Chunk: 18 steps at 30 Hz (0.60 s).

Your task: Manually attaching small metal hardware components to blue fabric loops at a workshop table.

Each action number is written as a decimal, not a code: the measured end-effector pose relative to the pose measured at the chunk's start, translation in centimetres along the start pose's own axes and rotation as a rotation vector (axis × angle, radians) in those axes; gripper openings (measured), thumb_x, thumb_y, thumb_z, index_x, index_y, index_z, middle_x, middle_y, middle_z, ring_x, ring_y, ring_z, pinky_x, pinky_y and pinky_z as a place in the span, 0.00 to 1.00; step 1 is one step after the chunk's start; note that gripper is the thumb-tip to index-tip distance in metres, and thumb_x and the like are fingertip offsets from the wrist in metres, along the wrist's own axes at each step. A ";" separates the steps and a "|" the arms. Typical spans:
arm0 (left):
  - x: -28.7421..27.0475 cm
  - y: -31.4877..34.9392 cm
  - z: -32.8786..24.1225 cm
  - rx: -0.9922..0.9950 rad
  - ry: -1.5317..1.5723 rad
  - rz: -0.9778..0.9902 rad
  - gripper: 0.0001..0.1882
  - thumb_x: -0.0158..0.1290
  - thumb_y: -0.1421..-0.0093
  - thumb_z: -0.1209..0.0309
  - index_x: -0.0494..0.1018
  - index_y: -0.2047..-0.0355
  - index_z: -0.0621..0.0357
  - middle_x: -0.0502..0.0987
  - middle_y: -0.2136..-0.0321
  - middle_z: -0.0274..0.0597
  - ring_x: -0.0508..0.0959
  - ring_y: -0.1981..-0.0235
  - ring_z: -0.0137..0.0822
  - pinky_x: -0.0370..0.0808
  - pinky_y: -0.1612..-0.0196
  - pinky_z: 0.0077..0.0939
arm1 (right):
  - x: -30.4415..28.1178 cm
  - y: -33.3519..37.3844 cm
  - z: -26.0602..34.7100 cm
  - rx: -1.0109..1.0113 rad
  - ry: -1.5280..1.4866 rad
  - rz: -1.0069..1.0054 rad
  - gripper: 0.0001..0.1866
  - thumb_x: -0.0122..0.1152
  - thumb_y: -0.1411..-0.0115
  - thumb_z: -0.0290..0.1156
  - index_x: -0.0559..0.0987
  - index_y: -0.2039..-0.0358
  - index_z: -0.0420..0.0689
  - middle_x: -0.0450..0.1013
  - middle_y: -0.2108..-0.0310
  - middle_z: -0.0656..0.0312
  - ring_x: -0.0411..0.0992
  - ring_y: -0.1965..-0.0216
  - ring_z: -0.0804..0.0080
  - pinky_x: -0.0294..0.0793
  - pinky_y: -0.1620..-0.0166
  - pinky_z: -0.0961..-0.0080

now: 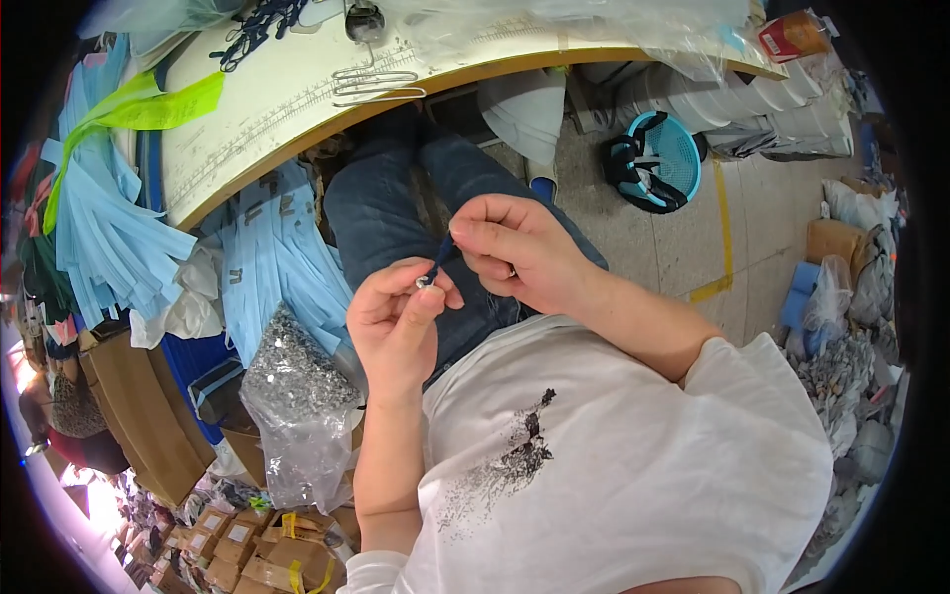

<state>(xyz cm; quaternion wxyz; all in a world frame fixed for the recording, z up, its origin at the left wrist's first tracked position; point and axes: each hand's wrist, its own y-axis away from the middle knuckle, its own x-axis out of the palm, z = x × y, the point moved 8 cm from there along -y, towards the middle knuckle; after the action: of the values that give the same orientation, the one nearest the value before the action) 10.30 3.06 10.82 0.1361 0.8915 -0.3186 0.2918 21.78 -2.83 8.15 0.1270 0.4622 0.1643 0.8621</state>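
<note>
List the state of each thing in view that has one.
Left hand: pinching a small metal piece.
Right hand: pinching a dark blue cord that meets the piece.
Clear bag of metal parts: full, upright.
Blue basket: tipped, holding dark items.

One head-worn fisheye view only, aimed steeply down from above the chest; the left hand [396, 322] and right hand [515, 247] are seen close, near centre. The table [287, 109] edge is bent along the top rim, floor pushed right; no second view is given
</note>
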 end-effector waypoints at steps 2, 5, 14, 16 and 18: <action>0.3 -0.2 0.0 -0.004 0.048 0.018 0.11 0.55 0.41 0.82 0.75 0.57 0.66 0.77 0.64 0.47 0.78 0.68 0.34 0.77 0.64 0.30 | 0.3 0.0 0.0 0.007 -0.025 0.024 0.05 0.54 0.33 0.30 0.74 0.63 0.43 0.62 0.77 0.73 0.56 0.80 0.88 0.51 0.82 0.87; 0.5 -0.5 0.3 -0.014 0.109 0.069 0.11 0.56 0.41 0.81 0.75 0.57 0.65 0.77 0.65 0.47 0.76 0.68 0.33 0.77 0.65 0.31 | 0.3 0.0 -0.1 0.017 -0.022 0.009 0.05 0.53 0.33 0.30 0.74 0.62 0.43 0.62 0.77 0.72 0.57 0.80 0.88 0.52 0.82 0.87; 4.7 -6.5 -6.6 0.223 -0.345 0.148 0.14 0.57 0.42 0.80 0.75 0.55 0.66 0.78 0.66 0.47 0.77 0.70 0.31 0.75 0.67 0.26 | -1.0 -0.1 0.1 0.147 -0.201 0.036 0.10 0.49 0.33 0.35 0.72 0.64 0.42 0.66 0.71 0.66 0.59 0.80 0.85 0.55 0.83 0.88; 8.6 -11.0 -10.6 0.388 -0.513 0.102 0.14 0.56 0.41 0.77 0.75 0.54 0.66 0.79 0.67 0.46 0.76 0.72 0.28 0.73 0.69 0.21 | -1.3 0.0 -0.2 0.145 -0.236 0.049 0.09 0.49 0.35 0.33 0.73 0.64 0.42 0.66 0.71 0.65 0.59 0.80 0.84 0.54 0.84 0.87; 13.7 -16.4 -12.1 0.448 -0.598 0.183 0.13 0.56 0.39 0.73 0.76 0.55 0.66 0.80 0.70 0.43 0.73 0.74 0.24 0.69 0.72 0.16 | -2.1 0.1 -0.9 0.158 -0.310 0.066 0.08 0.46 0.37 0.29 0.73 0.62 0.40 0.68 0.70 0.62 0.60 0.80 0.82 0.53 0.84 0.86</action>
<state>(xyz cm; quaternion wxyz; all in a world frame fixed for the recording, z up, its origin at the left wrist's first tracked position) 24.27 14.06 27.78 -0.1877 0.9127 -0.3510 0.0921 22.18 -3.89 6.16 0.0859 0.6034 0.1946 0.7686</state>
